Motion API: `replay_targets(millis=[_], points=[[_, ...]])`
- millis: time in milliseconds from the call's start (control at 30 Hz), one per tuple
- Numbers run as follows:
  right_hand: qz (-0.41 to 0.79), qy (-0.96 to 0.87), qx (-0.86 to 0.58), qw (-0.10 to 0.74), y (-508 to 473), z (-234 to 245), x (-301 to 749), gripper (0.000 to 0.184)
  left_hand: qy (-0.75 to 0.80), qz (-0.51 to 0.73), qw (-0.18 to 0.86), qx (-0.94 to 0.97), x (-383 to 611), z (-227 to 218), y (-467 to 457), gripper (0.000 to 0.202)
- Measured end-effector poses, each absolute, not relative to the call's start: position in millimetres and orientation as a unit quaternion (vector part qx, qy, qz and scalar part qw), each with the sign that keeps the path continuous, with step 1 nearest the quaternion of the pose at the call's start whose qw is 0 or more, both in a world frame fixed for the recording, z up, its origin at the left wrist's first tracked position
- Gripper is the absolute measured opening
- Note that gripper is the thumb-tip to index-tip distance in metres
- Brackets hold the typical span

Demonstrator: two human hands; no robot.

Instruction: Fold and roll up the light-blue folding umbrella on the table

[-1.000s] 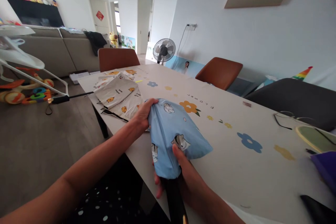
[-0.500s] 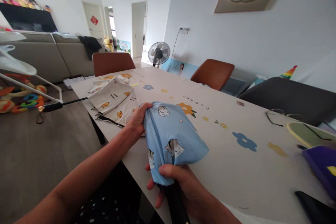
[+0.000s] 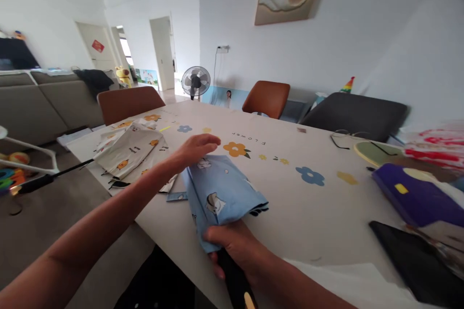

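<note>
Since half a second back, my left hand (image 3: 197, 147) has let go of the blue cloth (image 3: 222, 192) and hangs open-fingered over its far edge (contact unclear); my right hand (image 3: 235, 247) stays clenched on the near end, with a black handle (image 3: 234, 282); the cloth lies on the flowered table (image 3: 326, 217), cream garments (image 3: 126, 149) near it leftward.

white walls (image 3: 362, 34) | grey sofa (image 3: 47, 101) | brown chairs (image 3: 266, 99) | fan (image 3: 195, 79)
</note>
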State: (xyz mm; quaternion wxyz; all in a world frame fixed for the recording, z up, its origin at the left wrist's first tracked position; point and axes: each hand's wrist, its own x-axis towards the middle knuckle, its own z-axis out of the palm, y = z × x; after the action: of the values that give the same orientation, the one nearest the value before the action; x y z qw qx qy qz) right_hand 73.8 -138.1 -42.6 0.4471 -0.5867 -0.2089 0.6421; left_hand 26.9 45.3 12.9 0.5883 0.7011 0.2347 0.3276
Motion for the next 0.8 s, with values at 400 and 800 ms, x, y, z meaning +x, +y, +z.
replay_targets(millis=[400,800], points=[[0.661,-0.242,-0.557,0.440,-138,-50,76,0.019,-0.038,0.063,0.337,0.939,76,23,24,0.030],[0.674,-0.223,-0.531,0.463,-136,-48,79,0.013,0.071,0.274,0.229,0.932,4,50,27,0.012]])
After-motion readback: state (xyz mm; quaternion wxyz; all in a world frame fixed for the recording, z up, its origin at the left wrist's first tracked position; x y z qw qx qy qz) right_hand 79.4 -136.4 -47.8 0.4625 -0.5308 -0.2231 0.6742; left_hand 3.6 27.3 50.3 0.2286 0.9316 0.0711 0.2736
